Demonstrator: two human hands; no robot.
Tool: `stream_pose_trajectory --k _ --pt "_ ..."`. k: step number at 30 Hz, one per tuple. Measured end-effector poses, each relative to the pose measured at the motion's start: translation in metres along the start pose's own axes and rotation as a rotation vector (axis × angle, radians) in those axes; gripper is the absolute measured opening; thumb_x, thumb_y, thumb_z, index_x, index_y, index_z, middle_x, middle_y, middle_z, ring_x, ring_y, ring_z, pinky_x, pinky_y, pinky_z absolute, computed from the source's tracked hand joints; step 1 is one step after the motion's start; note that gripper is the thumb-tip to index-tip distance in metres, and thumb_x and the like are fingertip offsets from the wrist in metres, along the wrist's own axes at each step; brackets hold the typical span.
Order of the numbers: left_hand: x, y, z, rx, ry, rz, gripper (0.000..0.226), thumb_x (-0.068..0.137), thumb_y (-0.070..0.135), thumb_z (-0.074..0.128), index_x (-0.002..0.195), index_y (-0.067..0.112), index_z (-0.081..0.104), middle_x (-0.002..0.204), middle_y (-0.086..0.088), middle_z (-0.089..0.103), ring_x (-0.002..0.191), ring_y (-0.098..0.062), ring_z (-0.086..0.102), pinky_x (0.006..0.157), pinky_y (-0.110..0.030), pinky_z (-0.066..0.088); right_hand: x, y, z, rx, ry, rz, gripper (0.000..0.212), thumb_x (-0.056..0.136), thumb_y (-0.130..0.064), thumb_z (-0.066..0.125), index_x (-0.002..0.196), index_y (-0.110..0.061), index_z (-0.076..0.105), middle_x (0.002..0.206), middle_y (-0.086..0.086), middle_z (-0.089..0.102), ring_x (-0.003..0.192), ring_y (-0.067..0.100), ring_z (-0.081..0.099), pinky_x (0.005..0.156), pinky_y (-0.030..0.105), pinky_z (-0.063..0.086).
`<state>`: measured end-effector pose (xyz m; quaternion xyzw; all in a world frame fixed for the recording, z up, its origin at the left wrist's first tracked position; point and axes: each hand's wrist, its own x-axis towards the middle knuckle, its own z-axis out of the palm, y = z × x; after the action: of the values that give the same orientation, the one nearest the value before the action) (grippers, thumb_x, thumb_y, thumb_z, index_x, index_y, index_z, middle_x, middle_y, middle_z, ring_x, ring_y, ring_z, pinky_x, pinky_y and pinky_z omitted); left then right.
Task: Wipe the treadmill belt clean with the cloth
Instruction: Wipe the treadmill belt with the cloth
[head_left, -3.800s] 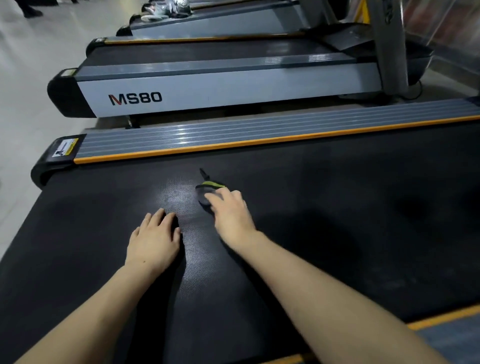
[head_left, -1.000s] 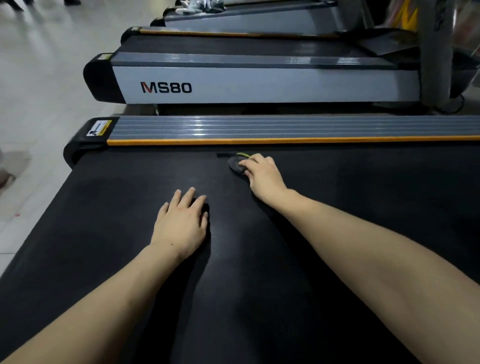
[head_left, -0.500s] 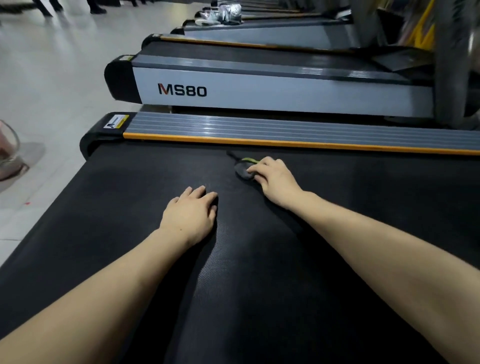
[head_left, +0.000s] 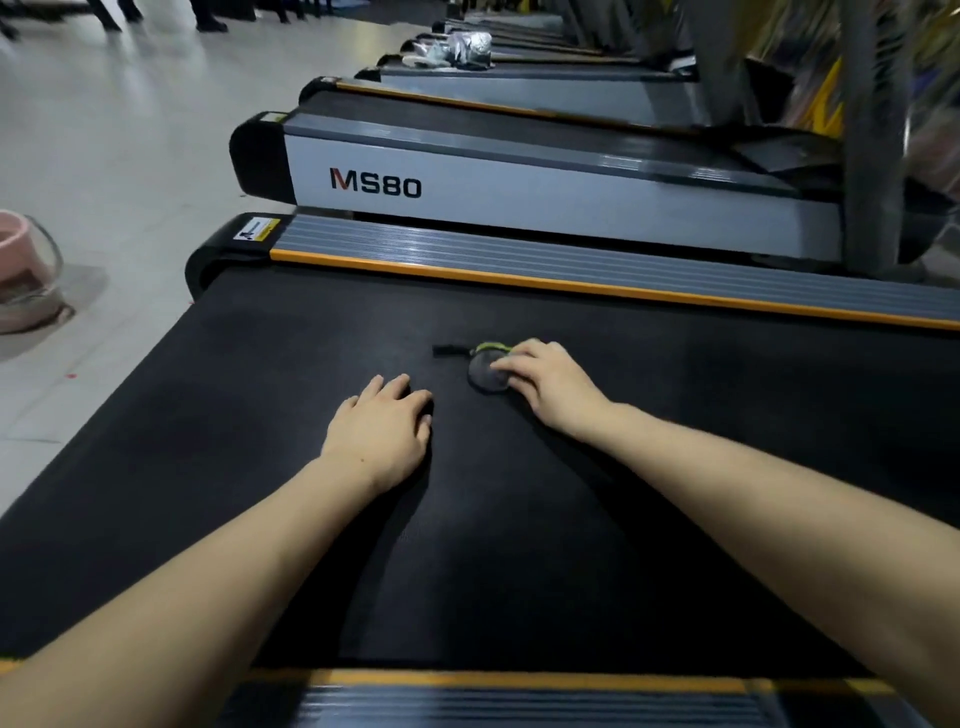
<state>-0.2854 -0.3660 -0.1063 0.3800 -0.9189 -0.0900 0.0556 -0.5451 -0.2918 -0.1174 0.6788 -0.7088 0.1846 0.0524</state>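
Covering part of a dark pad (head_left: 485, 371), right hand (head_left: 553, 382) fingers.

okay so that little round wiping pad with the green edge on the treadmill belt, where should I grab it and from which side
Take the round pad by its green-edged rim, coming from above. It lies flat on the black belt, so only the edge gives the fingers purchase: thumb on one side, fingers opposite. The right hand already rests on its right part, so the left side is free. The black strap looks too thin for wiping control.
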Motion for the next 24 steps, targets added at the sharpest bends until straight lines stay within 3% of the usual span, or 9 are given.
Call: stream_pose_trajectory --k 3,5,8,14,16,20,22,24 --pt "-0.014 0.004 0.005 0.056 0.047 -0.017 0.035 0.101 0.042 0.034 0.13 0.033 0.052 0.141 0.005 0.046 0.134 -0.023 0.037 0.105 -0.039 0.037 0.055 0.018 0.012 0.053 0.057 0.24 0.027 0.097 -0.018 0.059 0.122 -0.024 0.069 0.123 0.004 0.06 0.105 0.035 0.052 0.1 0.033 0.038" --pt "-0.02 0.008 0.002 0.071 0.051 -0.03 0.035 0.102 0.042 0.034 0.129 0.032 0.053 0.141 0.005 0.046 0.135 -0.022 0.037 0.104 -0.039 0.037 0.063 0.018 0.016 0.049 0.046 0.29 0.027 0.099 -0.021 0.055 0.122 -0.028 0.067 0.124 0.002 0.056 0.108 0.032 0.048 0.101 0.036 0.04" --pt "-0.037 0.02 -0.009 0.065 0.011 -0.078 0.037 0.103 0.042 0.035 0.135 0.033 0.051 0.149 0.005 0.042 0.138 -0.021 0.035 0.106 -0.039 0.038 0.03 0.0 0.005 0.073 0.011 0.183 0.026 0.099 -0.022 0.056 0.12 -0.03 0.069 0.119 0.002 0.058 0.105 0.031 0.048 0.101 0.039 0.042" --pt "-0.076 0.021 -0.023 0.12 -0.079 -0.098 0.044 0.103 0.044 0.033 0.145 0.038 0.042 0.16 0.006 0.03 0.147 -0.018 0.026 0.114 -0.037 0.033 -0.082 -0.046 -0.014 0.155 -0.045 -0.291 0.027 0.097 -0.023 0.061 0.123 -0.027 0.068 0.117 -0.004 0.059 0.092 0.018 0.047 0.092 0.024 0.04" --pt "-0.086 0.018 -0.024 0.112 -0.083 -0.126 0.044 0.103 0.045 0.033 0.145 0.038 0.042 0.16 0.007 0.03 0.148 -0.018 0.025 0.114 -0.038 0.033 -0.061 -0.032 -0.013 0.097 -0.031 -0.281 0.027 0.098 -0.023 0.06 0.124 -0.026 0.068 0.118 -0.002 0.06 0.093 0.021 0.05 0.093 0.028 0.043" --pt "-0.103 0.023 -0.014 0.051 -0.056 -0.175 0.044 0.102 0.046 0.036 0.145 0.038 0.042 0.161 0.006 0.031 0.151 -0.02 0.022 0.118 -0.039 0.03 -0.004 -0.018 -0.005 0.133 0.038 0.105 0.028 0.098 -0.021 0.058 0.123 -0.028 0.068 0.118 0.001 0.059 0.101 0.032 0.049 0.1 0.042 0.044" --pt "-0.108 0.026 -0.01 0.065 -0.048 -0.167 0.046 0.102 0.046 0.034 0.148 0.038 0.038 0.162 0.006 0.028 0.152 -0.019 0.019 0.12 -0.04 0.024 -0.013 -0.03 -0.005 0.12 0.002 0.102 0.029 0.098 -0.022 0.058 0.124 -0.029 0.067 0.118 -0.001 0.058 0.1 0.029 0.046 0.099 0.043 0.044" --pt "-0.114 0.029 -0.008 0.086 -0.018 -0.161 0.048 0.102 0.044 0.033 0.15 0.039 0.034 0.164 0.006 0.023 0.153 -0.019 0.014 0.123 -0.043 0.016 -0.049 -0.044 -0.014 0.136 -0.004 -0.04 0.03 0.097 -0.024 0.059 0.125 -0.031 0.067 0.118 -0.003 0.058 0.097 0.026 0.047 0.097 0.042 0.046"
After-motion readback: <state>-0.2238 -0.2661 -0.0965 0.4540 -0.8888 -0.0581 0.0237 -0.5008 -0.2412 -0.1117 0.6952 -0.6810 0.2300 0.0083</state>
